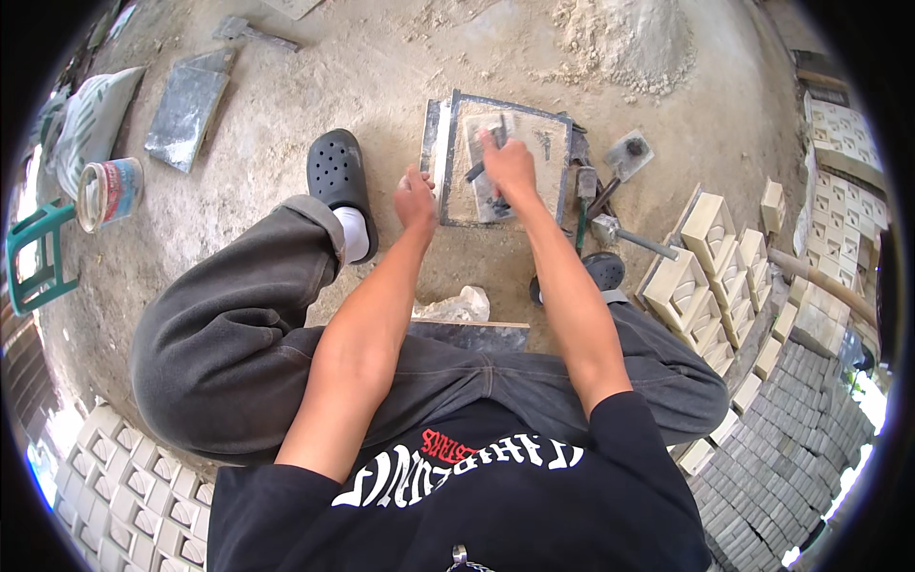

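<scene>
A square, dark-rimmed mould [564,122] lies on the ground between my feet, filled with pale sandy material [545,186]. My right hand [510,172] is closed round the dark handle of a flat trowel [479,133], whose blade rests over the left part of the fill and is smeared by motion. Beside the mould's left edge, my left hand [416,202] has its fingers curled in; whether anything is inside them is hidden. A pale strip [442,143] runs along that edge, close to the left fingers.
Right of the mould lie a hammer [585,183], a mallet [606,229] and a small square-plated tool [631,153]. Cast blocks [705,234] stand at the right. A powder heap [648,48] is at the back. Leftward are a board [191,110], a bucket [112,194] and a green stool [40,250].
</scene>
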A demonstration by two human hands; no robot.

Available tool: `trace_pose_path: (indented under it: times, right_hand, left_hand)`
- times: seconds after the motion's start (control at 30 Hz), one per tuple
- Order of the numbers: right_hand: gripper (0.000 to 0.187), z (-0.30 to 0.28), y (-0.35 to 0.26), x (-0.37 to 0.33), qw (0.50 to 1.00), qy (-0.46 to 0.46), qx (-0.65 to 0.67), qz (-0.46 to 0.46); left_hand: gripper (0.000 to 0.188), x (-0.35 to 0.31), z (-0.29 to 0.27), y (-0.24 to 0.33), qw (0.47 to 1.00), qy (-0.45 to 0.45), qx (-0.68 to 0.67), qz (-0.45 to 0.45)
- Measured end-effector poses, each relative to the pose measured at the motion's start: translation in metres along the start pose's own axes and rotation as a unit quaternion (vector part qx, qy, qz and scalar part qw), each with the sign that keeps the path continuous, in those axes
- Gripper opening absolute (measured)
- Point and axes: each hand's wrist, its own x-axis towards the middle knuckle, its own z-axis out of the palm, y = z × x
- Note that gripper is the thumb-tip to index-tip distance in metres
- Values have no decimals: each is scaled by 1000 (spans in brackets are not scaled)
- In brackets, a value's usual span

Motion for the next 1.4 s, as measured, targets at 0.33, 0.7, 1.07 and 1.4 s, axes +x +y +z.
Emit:
trace_pose_path:
  times: [0.33, 0.7, 1.07, 1.4]
  right_hand:
    - [60, -10, 18, 4, 999, 21, -38, 29]
    - [61, -13, 21, 4, 999, -19, -11, 43]
    - [67, -44, 28, 49, 994, 38, -95, -35]
    - [73, -70, 12, 94, 958, 4, -250, -142]
  left_hand:
    - [47, -20, 12, 17, 976, 7, 161, 149]
    - [48, -20, 9, 9, 936, -45, 277, 212]
    - [43, -8, 14, -2, 941, -5, 219, 260]
    - [40, -8, 13, -4, 939, 0, 228, 258]
